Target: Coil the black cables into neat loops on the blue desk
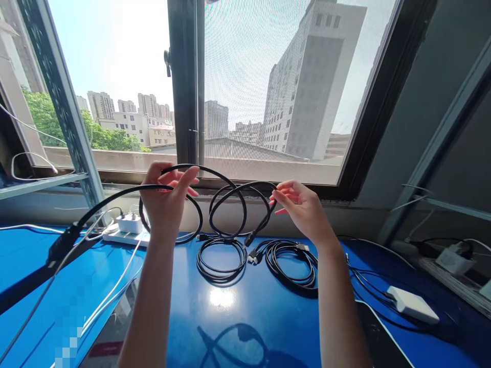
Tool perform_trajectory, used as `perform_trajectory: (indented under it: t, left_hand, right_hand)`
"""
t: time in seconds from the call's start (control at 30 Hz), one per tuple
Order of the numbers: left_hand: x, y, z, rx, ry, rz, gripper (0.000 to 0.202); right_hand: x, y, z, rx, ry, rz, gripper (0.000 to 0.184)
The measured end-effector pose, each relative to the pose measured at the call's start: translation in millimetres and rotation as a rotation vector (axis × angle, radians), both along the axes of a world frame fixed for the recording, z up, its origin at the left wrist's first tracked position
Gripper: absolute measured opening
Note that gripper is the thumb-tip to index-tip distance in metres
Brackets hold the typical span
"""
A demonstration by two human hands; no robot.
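Note:
A long black cable (117, 194) hangs in loose loops between my two hands above the blue table. My left hand (166, 199) is curled around one part of it, the thumb pointing to the right. My right hand (301, 207) pinches the right end of the loops between thumb and fingertips. At the far left, a thick black sleeve or connector (63, 246) sits on the cable's line. Below the loops hangs a black plug (250, 238), close to the table. Two coiled black cables lie beneath: a left coil (221, 280) and a right coil (269, 258).
A white power strip (132, 236) with plugged-in adapters stands at the table's back left. White cords run along the left side. To the right are a white box-shaped adapter (414, 305) and a dark flat device (379, 332). Window and metal shelf frames border the blue table (192, 306).

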State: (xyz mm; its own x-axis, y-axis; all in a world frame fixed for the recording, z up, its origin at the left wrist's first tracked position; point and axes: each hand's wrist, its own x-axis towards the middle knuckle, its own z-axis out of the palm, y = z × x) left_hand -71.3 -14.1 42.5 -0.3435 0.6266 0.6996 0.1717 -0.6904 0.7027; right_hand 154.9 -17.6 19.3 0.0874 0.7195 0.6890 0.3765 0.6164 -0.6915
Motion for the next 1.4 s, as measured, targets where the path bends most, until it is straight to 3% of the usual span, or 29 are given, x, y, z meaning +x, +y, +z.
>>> perform_trajectory:
  t: [0.23,0.43,0.53,0.73,0.87,0.93,1.07,1.17,1.27,1.4]
  left_hand:
    - [-8.6,-3.5,-2.9,-0.122,0.003,0.157,0.045]
    - [-3.1,-4.1,0.2,-0.225,-0.004,0.139,0.05]
    - [-4.3,-3.8,0.2,-0.201,0.02,0.092,0.053]
    - [-12.6,-4.8,2.8,-0.15,-0.046,0.068,0.049]
    - [-24.6,-5.2,5.4,-0.099,-0.19,0.217,0.047]
    - [-32.3,-5.1,4.5,-0.084,-0.18,0.303,0.041]
    - [-41.0,-2.2,2.1,-0.056,-0.154,0.354,0.03]
    - [-35.5,2.5,4.3,0.007,-0.388,0.402,0.034]
    - [-22.9,5.0,7.6,-0.015,-0.506,0.285,0.033]
    - [-5.7,3.5,6.2,-0.102,-0.334,0.021,0.031]
  right_hand:
    - [-10.4,8.4,-9.1,-0.156,-0.14,0.101,0.032]
    - [-25.7,17.5,-12.7,-0.377,-0.098,0.2,0.016]
    - [-24.6,20.9,-14.5,-0.457,-0.124,0.223,0.016]
    - [-9.4,28.3,-18.1,-0.171,-0.076,0.107,0.028]
    - [4.3,30.8,-17.7,-0.101,-0.021,-0.039,0.039]
    - [10.0,31.6,-17.5,-0.089,0.023,-0.114,0.047]
    - [20.2,34.0,-19.1,-0.047,0.063,-0.258,0.063]
    - [25.2,35.6,-20.6,0.028,0.076,-0.335,0.069]
    - [22.0,33.8,-19.1,0.093,0.123,-0.253,0.066]
    - [2.7,25.8,-12.4,0.03,0.182,0.044,0.058]
